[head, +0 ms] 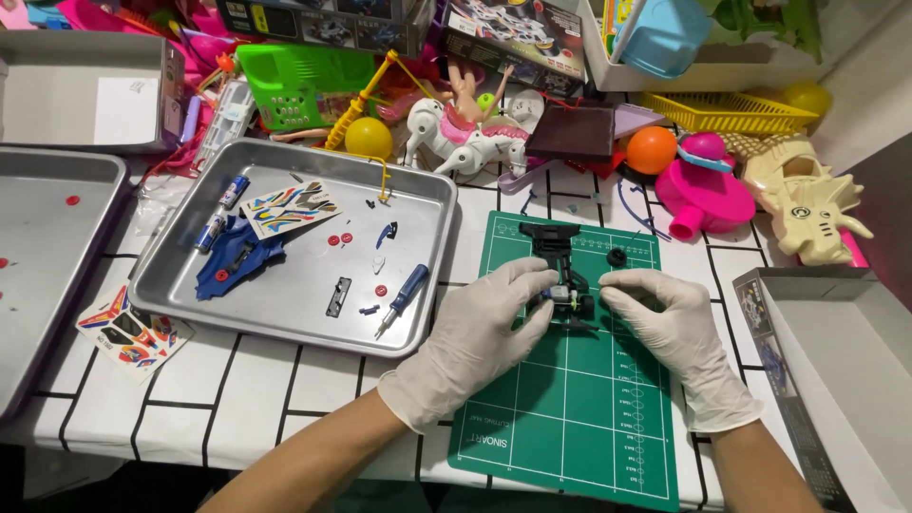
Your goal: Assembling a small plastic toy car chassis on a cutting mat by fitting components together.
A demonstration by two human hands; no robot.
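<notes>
Both hands wear white gloves and meet over a green cutting mat (570,399). A black toy car chassis (559,266) lies on the mat's upper part. My left hand (484,328) pinches its near end from the left. My right hand (665,313) holds the same end from the right, fingertips close to a small motor-like part (568,297). A small black wheel (617,256) lies on the mat just above my right hand.
A metal tray (418,313) to the left holds a blue-handled screwdriver (403,297), a blue car shell (237,261), a sticker sheet (288,207) and small red parts. Toys and boxes crowd the back. A grey box (845,370) stands right; another sticker sheet (131,332) lies at the left.
</notes>
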